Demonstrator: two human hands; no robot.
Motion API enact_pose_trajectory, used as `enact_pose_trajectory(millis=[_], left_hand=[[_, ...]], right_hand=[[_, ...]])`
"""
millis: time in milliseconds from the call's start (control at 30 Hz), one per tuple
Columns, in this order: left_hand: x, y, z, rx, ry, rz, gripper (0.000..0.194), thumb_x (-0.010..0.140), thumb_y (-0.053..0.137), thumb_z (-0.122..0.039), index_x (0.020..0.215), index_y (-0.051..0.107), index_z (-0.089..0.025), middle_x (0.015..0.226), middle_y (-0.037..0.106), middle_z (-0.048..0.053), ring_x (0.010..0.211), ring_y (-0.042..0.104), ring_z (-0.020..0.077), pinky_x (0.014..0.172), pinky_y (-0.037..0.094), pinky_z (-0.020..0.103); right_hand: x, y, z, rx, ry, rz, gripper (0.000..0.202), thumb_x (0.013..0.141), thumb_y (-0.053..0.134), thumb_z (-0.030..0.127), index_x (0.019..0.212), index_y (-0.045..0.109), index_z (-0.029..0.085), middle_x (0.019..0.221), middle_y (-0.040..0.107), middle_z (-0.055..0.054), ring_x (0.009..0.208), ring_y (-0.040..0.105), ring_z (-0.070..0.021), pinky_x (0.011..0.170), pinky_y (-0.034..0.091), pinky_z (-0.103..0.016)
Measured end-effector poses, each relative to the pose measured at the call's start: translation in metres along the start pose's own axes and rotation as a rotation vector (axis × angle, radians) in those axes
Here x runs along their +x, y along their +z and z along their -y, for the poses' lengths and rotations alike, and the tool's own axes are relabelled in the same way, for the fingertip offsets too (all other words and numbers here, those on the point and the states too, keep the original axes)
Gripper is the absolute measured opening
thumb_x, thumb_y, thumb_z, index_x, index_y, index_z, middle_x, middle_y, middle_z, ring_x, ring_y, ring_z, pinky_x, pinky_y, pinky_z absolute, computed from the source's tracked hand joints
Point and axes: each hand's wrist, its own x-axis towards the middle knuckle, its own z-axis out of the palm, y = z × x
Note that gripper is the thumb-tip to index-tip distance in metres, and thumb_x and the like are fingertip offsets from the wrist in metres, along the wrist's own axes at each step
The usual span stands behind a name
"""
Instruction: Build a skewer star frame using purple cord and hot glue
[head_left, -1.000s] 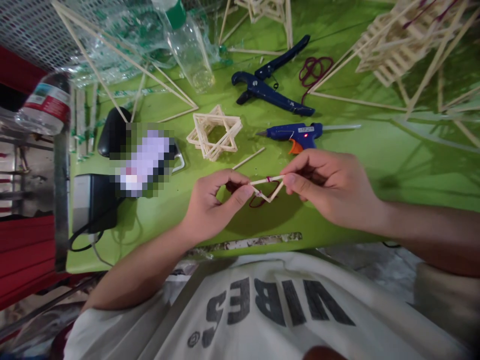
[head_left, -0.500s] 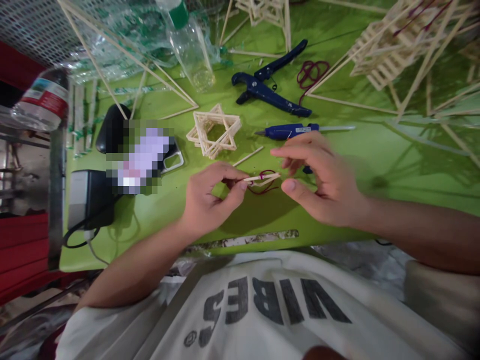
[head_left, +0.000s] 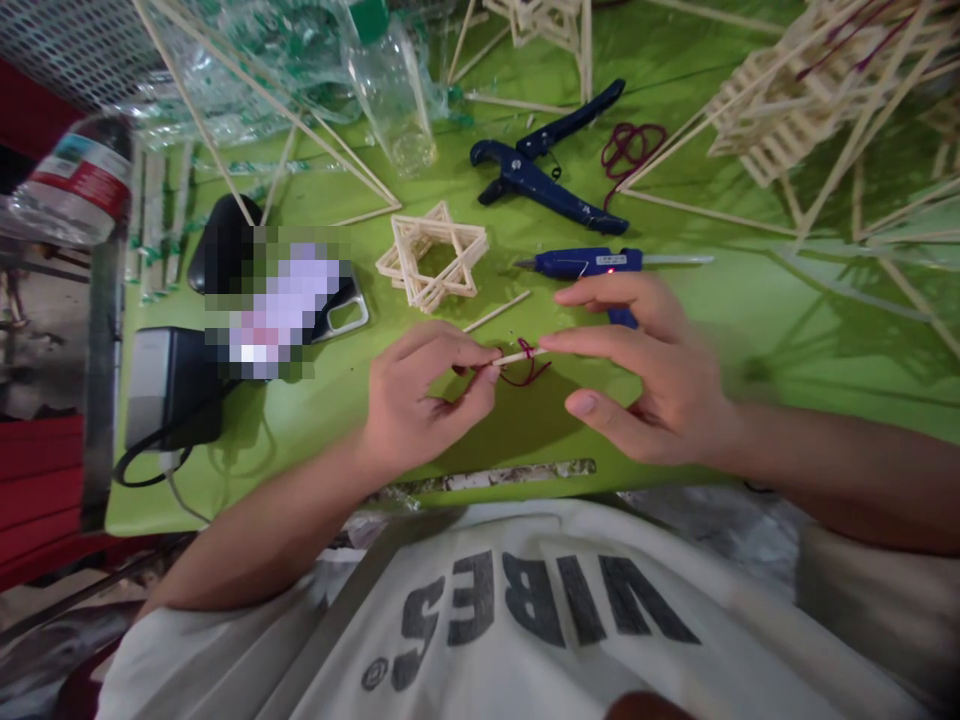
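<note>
Stick piece [head_left: 511, 358], tied with dark red thread [head_left: 526, 350], sits above the counter [head_left: 300, 440], pinched in our left hand's [head_left: 424, 400] closed fingertip grip. Its long axis runs side to side, right end tipped slightly away from us, toward our right hand [head_left: 656, 375], which is spread open and grasps nothing. Beyond lie a star-shaped frame [head_left: 405, 262] and glue gun [head_left: 574, 263].

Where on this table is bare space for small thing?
Green tabletop looks bare between the black box and left hand, also between the right forearm and big stick frame. The far side is crowded: clear bottle, plastic, stick frames.
</note>
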Motion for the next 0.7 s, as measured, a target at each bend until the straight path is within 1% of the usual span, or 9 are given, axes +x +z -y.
enact_pose_trajectory(millis=[100,200,267,367,533,633,700], left_hand=[[-0.0002,0.0000,0.0009,0.006,0.027,0.003,0.011,0.094,0.082,-0.014,0.101,0.081,-0.022,0.092,0.085,0.004,0.083,0.079,0.0157,0.076,0.064,0.028],[0.0006,0.0000,0.0007,0.027,0.044,0.009,0.011,0.093,0.081,-0.013,0.100,0.080,-0.021,0.092,0.085,0.004,0.082,0.079,0.0156,0.076,0.063,0.028],[0.0013,-0.0001,0.0000,0.040,0.051,0.006,0.011,0.093,0.080,-0.013,0.100,0.080,-0.022,0.090,0.084,0.003,0.081,0.079,0.0154,0.075,0.063,0.028],[0.0019,-0.0003,-0.0010,0.053,0.053,0.003,0.009,0.094,0.080,-0.015,0.099,0.080,-0.022,0.089,0.085,0.003,0.080,0.079,0.0157,0.074,0.063,0.029],[0.0016,0.0001,-0.0004,0.068,0.060,0.000,0.009,0.094,0.080,-0.016,0.099,0.080,-0.023,0.091,0.086,0.003,0.081,0.080,0.0160,0.075,0.064,0.029],[0.0020,0.0006,0.0001,0.082,0.080,-0.003,0.010,0.093,0.079,-0.016,0.099,0.080,-0.024,0.091,0.086,0.002,0.080,0.080,0.0153,0.073,0.063,0.028],[0.0024,0.0007,0.0001,0.093,0.086,-0.001,0.010,0.094,0.079,-0.016,0.099,0.081,-0.024,0.091,0.086,0.002,0.079,0.080,0.0150,0.071,0.063,0.028]], right_hand=[[0.0017,0.0005,0.0003,-0.009,-0.045,0.001,0.045,0.101,0.076,0.043,0.144,0.072,0.036,0.151,0.068,-0.016,0.136,0.070,-0.0391,0.109,0.064,-0.063],[0.0022,0.0005,0.0013,-0.005,-0.044,-0.001,0.044,0.102,0.074,0.046,0.146,0.072,0.038,0.150,0.069,-0.015,0.136,0.071,-0.0396,0.110,0.064,-0.065],[0.0020,-0.0001,0.0021,0.003,-0.052,-0.028,0.044,0.102,0.074,0.047,0.146,0.073,0.038,0.149,0.071,-0.015,0.134,0.072,-0.0395,0.110,0.065,-0.065],[0.0022,-0.0010,0.0028,-0.002,-0.038,-0.046,0.041,0.102,0.073,0.045,0.143,0.074,0.039,0.147,0.072,-0.014,0.132,0.073,-0.0390,0.110,0.065,-0.064],[0.0004,-0.0004,0.0022,-0.002,-0.055,-0.024,0.040,0.102,0.074,0.045,0.142,0.074,0.037,0.148,0.071,-0.015,0.134,0.072,-0.0398,0.113,0.064,-0.065],[-0.0022,-0.0010,0.0027,-0.024,-0.020,0.007,0.038,0.104,0.072,0.045,0.142,0.074,0.040,0.151,0.070,-0.015,0.133,0.072,-0.0403,0.114,0.063,-0.066],[-0.0027,-0.0016,0.0033,-0.022,-0.006,0.000,0.038,0.104,0.072,0.044,0.141,0.074,0.041,0.152,0.070,-0.013,0.132,0.072,-0.0409,0.114,0.063,-0.067]])
